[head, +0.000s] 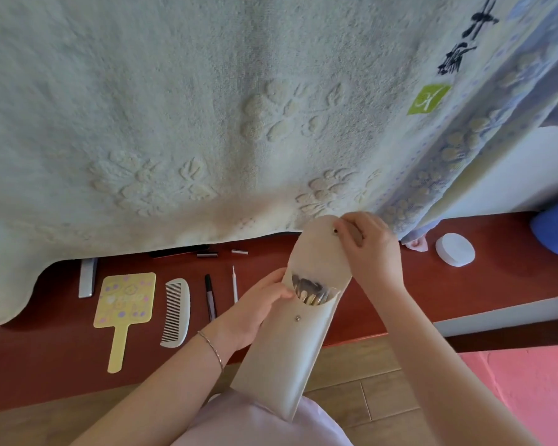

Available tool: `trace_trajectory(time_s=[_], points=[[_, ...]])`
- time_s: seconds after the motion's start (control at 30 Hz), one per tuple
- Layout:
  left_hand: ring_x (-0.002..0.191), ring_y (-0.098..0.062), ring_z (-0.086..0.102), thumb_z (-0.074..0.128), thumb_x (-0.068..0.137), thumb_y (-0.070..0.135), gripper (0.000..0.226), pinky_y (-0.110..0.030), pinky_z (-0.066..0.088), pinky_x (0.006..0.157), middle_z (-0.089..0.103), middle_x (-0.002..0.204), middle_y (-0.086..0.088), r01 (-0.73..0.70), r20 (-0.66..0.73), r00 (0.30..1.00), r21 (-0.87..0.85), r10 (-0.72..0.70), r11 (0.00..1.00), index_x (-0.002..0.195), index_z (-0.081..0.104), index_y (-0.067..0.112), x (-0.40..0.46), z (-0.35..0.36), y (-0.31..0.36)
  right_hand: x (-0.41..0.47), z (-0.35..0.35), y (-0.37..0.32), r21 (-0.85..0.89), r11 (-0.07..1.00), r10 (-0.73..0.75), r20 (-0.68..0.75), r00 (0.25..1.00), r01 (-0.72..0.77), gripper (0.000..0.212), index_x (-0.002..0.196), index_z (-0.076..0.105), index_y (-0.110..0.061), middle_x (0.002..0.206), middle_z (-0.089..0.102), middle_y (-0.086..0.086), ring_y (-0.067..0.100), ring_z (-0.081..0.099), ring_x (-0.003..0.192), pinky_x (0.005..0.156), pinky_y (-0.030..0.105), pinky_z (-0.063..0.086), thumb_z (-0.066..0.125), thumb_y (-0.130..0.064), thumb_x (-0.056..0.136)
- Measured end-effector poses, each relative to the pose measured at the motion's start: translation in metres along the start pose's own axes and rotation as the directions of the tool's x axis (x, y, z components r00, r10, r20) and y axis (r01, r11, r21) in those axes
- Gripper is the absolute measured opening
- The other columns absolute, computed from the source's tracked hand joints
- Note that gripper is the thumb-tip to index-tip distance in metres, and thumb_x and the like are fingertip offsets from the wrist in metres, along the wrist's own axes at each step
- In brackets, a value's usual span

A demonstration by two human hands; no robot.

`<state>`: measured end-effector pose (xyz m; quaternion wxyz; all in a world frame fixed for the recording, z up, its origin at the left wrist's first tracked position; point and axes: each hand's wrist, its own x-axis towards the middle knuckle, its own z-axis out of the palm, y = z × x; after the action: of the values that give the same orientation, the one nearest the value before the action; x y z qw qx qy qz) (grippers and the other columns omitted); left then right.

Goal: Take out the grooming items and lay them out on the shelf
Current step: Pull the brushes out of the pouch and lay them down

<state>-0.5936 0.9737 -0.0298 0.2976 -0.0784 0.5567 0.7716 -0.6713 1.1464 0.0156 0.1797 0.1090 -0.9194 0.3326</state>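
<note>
Two hands on a pouch (290,342) — our left (258,304) grips its mouth, our right (364,246) pinches the flap open; next, we judge, drawing out the brushes (310,292) onto the shelf (400,284).

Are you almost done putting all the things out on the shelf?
Partly. The mirror, comb and pen already lie on the shelf. The left hand holds the pouch, and the right hand lifts its flap. The brushes inside still need taking out.
</note>
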Motion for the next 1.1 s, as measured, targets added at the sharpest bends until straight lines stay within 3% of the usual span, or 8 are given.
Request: trace_trajectory(time_s=[0.13,0.23,0.33,0.4,0.57,0.77,0.93,1.1], points=[[0.102,-0.028,0.061,0.047,0.095,0.03,0.03,-0.041,0.047,0.092,0.066,0.113,-0.011,0.044,0.0,0.999,-0.045,-0.044,0.998,0.119,0.059,0.017,0.002,0.004,0.005,-0.002,0.007,0.008,-0.285,0.934,-0.22,0.012,0.975,0.214,0.012,0.091,0.069,-0.013,0.088,0.06,0.008,0.026,0.047,0.08,0.065,0.035,0.043,0.06,-0.015,0.082],[0.097,-0.026,0.063,0.05,0.094,0.03,0.027,-0.042,0.048,0.089,0.067,0.109,-0.011,0.025,-0.063,0.998,-0.071,-0.029,0.997,0.115,0.061,0.018,0.005,0.004,0.004,-0.01,0.009,0.006,-0.176,0.936,-0.286,0.134,0.949,0.306,0.017,0.078,0.068,-0.013,0.074,0.06,0.001,0.022,0.045,0.071,0.061,0.033,0.041,0.054,-0.023,0.081],[0.097,-0.028,0.064,0.051,0.093,0.032,0.025,-0.045,0.048,0.089,0.068,0.109,-0.011,-0.001,-0.124,0.992,-0.121,-0.014,0.993,0.112,0.063,0.021,0.006,0.001,0.003,-0.022,0.011,-0.004,0.111,0.992,-0.097,0.371,0.923,0.06,0.035,0.072,0.061,-0.013,0.071,0.054,-0.008,0.014,0.043,0.073,0.063,0.02,0.037,0.053,-0.046,0.074],[0.098,-0.029,0.064,0.051,0.094,0.033,0.025,-0.046,0.048,0.09,0.068,0.108,-0.011,-0.012,-0.15,0.989,-0.134,-0.008,0.991,0.112,0.064,0.021,0.005,-0.001,0.003,-0.03,0.017,-0.005,0.117,0.993,-0.054,0.489,0.871,-0.004,0.041,0.074,0.058,-0.016,0.071,0.048,-0.015,0.006,0.041,0.075,0.067,0.018,0.036,0.057,-0.057,0.067],[0.101,-0.03,0.064,0.047,0.096,0.034,0.028,-0.046,0.049,0.091,0.069,0.108,-0.011,0.018,-0.171,0.985,-0.097,-0.035,0.995,0.112,0.064,0.018,0.001,-0.005,-0.004,-0.035,0.025,-0.003,0.19,0.932,0.16,0.545,0.823,-0.307,0.019,0.074,0.061,-0.013,0.074,0.051,-0.009,0.01,0.046,0.078,0.066,0.017,0.036,0.075,-0.026,0.074],[0.098,-0.028,0.064,0.046,0.096,0.035,0.029,-0.045,0.05,0.089,0.069,0.105,-0.01,0.042,-0.218,0.974,-0.084,-0.059,0.996,0.113,0.062,0.018,-0.003,-0.009,-0.014,-0.023,0.033,-0.003,0.404,0.685,0.433,0.442,0.785,-0.606,0.011,0.077,0.069,-0.025,0.075,0.069,-0.003,0.005,0.059,0.067,0.063,0.017,0.046,0.065,-0.017,0.084],[0.098,-0.026,0.066,0.048,0.095,0.035,0.026,-0.045,0.051,0.088,0.071,0.103,-0.007,0.045,-0.304,0.948,-0.169,-0.096,0.985,0.112,0.063,0.023,-0.006,-0.022,-0.02,0.002,0.031,0.012,0.6,0.476,0.586,0.328,0.74,-0.643,0.011,0.08,0.061,-0.013,0.06,0.06,0.001,0.007,0.045,0.04,0.041,0.018,0.036,0.058,-0.011,0.09],[0.098,-0.024,0.066,0.048,0.094,0.042,0.026,-0.05,0.048,0.093,0.071,0.104,-0.004,0.029,-0.437,0.897,-0.102,-0.071,0.994,0.109,0.064,0.029,-0.011,-0.037,-0.025,0.019,0.027,0.048,0.667,0.37,0.77,0.168,0.616,-0.646,0.01,0.082,0.053,-0.02,0.066,0.058,0.002,0.007,0.056,0.042,0.042,0.02,0.042,0.054,-0.017,0.092]])
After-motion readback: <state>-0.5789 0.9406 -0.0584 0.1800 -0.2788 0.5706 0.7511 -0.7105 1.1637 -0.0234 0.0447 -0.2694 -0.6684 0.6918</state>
